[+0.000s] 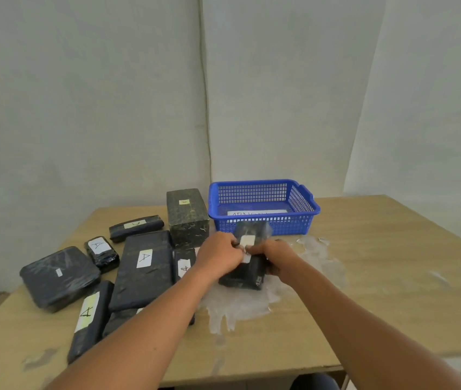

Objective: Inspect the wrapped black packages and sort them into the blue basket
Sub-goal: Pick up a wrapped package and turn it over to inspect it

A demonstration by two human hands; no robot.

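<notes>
Both hands are gripping one black package at center frame, just below the blue basket: the left hand is pinching its white label, likely turning it up for reading, while the right hand is steadying it. Packages lying at left are showing "A" labels; the basket's paper is unreadable.
</notes>
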